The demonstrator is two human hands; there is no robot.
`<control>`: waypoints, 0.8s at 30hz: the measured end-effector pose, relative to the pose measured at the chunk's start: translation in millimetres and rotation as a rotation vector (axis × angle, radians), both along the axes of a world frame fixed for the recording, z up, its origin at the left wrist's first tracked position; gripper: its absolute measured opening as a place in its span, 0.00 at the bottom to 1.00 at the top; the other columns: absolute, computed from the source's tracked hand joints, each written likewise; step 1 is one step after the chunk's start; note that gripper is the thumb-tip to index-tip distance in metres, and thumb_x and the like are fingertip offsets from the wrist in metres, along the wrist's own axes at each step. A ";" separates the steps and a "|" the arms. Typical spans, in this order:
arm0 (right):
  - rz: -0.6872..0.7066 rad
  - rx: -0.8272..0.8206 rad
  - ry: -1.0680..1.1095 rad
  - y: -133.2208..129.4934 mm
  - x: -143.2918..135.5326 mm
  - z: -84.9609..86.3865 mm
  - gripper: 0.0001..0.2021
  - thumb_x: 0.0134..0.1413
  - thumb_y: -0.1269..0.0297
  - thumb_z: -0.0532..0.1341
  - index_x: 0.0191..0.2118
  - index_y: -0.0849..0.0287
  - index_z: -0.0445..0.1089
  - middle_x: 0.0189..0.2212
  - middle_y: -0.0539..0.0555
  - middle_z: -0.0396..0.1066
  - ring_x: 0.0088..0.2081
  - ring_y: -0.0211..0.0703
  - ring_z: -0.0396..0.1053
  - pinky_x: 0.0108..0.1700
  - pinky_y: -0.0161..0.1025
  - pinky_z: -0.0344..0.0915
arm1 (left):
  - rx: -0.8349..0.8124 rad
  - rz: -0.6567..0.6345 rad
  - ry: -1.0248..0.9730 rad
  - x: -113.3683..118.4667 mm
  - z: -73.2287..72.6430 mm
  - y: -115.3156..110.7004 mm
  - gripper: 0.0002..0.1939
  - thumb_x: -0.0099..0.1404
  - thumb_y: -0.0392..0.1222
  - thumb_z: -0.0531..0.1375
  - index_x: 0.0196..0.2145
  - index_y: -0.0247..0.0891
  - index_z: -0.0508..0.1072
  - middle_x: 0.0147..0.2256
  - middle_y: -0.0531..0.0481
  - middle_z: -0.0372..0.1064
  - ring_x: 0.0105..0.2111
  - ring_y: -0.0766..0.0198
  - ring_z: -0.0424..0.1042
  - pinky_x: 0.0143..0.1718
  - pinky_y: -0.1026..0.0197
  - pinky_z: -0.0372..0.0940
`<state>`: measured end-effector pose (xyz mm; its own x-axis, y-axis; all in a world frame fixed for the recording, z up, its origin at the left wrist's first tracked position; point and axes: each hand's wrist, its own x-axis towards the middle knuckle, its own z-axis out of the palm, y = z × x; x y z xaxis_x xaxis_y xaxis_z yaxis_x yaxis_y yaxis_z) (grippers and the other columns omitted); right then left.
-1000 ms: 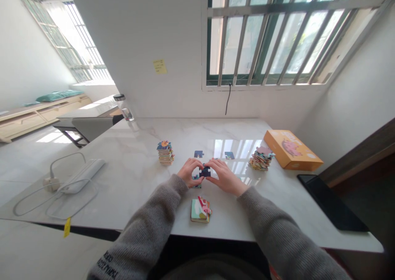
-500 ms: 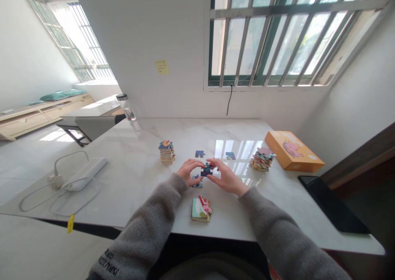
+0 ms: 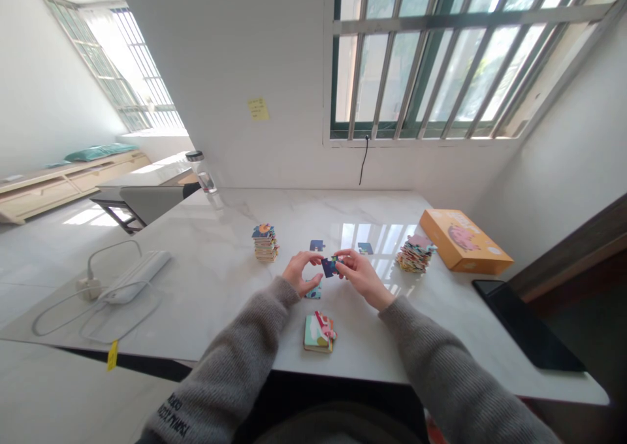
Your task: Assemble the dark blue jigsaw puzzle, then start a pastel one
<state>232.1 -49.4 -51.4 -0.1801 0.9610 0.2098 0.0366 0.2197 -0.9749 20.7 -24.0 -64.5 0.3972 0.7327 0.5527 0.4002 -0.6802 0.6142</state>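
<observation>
Turned since half a second ago, the dark blue puzzle piece point(image 3: 330, 268) has swung to a slant, and your right hand point(image 3: 353, 268) has closed further around it. Your right thumb and fingers pinch its right side, holding it just above the bench point(image 3: 220, 268), roughly in front of your chest. Your left hand point(image 3: 313, 269) is spread wide, thumb well apart from the fingers, in a C shape facing the piece; its fingertips are right beside the left edge, and you cannot tell from here whether they touch.

Just below your left thumb, a light blue piece point(image 3: 313, 291) lies flat, partly covered by that hand. Beyond your hands lie two more dark blue pieces, one at the far left point(image 3: 317, 245) and one at the far right point(image 3: 365, 248), with a gap between them. So you have three pieces laid out singly, and a fourth in hand, neither set down nor joined.

Most pieces appear to remain in piles, so the work looks barely begun. Close to you sits a short stack point(image 3: 318, 333) with green and red on top. A taller stack point(image 3: 265, 245) stands off to your left, and an uneven stack point(image 3: 415, 254) to your right, near an orange box point(image 3: 463, 241) with a pink picture on its lid.
</observation>
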 end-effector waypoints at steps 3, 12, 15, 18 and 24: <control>-0.008 -0.011 0.022 0.2 -2.8 -4.0 0.17 0.54 0.51 0.65 0.42 0.58 0.65 0.24 0.47 0.69 0.27 0.39 0.68 0.33 0.38 0.64 | -0.165 -0.052 -0.090 5.4 -2.8 0.2 0.19 0.60 0.41 0.63 0.49 0.43 0.70 0.32 0.52 0.73 0.34 0.60 0.73 0.42 0.55 0.66; 0.054 0.268 -0.457 -4.6 -2.8 -10.5 0.30 0.55 0.68 0.62 0.63 0.53 0.59 0.31 0.47 0.69 0.30 0.37 0.66 0.36 0.37 0.66 | -0.318 -0.014 -0.267 5.2 -5.9 7.0 0.15 0.62 0.50 0.64 0.42 0.40 0.69 0.29 0.52 0.72 0.31 0.62 0.73 0.33 0.61 0.63; 0.114 0.332 -0.537 -5.7 -0.1 -10.7 0.31 0.55 0.70 0.63 0.64 0.52 0.58 0.33 0.47 0.70 0.32 0.39 0.68 0.39 0.38 0.68 | -0.305 0.074 -0.301 0.8 -8.8 12.4 0.15 0.62 0.51 0.64 0.42 0.41 0.70 0.30 0.52 0.72 0.31 0.62 0.73 0.34 0.60 0.64; 0.082 0.433 -0.584 -5.8 2.3 -9.1 0.26 0.58 0.69 0.63 0.62 0.52 0.61 0.41 0.52 0.71 0.39 0.43 0.70 0.46 0.44 0.70 | -0.342 0.071 -0.399 0.1 -10.9 16.1 0.19 0.61 0.54 0.66 0.42 0.40 0.68 0.28 0.54 0.70 0.30 0.64 0.72 0.35 0.61 0.66; 0.092 0.655 -0.638 -7.1 4.9 -1.7 0.19 0.64 0.67 0.60 0.59 0.49 0.64 0.54 0.57 0.69 0.58 0.50 0.66 0.63 0.56 0.62 | -0.526 -0.095 -0.493 8.1 -4.6 9.7 0.25 0.56 0.58 0.69 0.39 0.39 0.66 0.26 0.55 0.70 0.26 0.65 0.71 0.32 0.61 0.68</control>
<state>237.0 -56.5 -53.2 -0.5190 0.6610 0.5419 0.4795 0.7500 -0.4556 28.8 -14.3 -69.1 0.2680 0.9255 0.2677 -0.0534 -0.2631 0.9633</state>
